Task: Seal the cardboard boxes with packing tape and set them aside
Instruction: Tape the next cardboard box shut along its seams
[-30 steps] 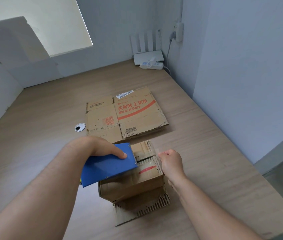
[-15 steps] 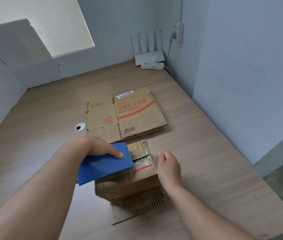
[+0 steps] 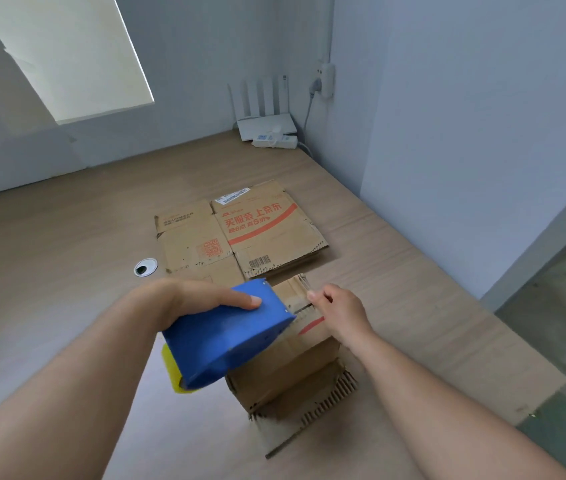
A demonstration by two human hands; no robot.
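- My left hand (image 3: 205, 299) is wrapped around the blue tape dispenser (image 3: 229, 337), forefinger straight along its top, holding it over the left part of the box (image 3: 285, 368). The yellow tape roll (image 3: 170, 372) pokes out below.
- My right hand (image 3: 340, 313) rests on the right of the box's top with its fingers bent. I cannot tell whether they pinch anything.
- The box stands on the table (image 3: 66, 271), a ragged flap splayed out beneath it.
- Flattened boxes (image 3: 240, 233) lie just beyond the box.
- I judge I am taping the box's top. Next, I steady the box and draw the dispenser across.
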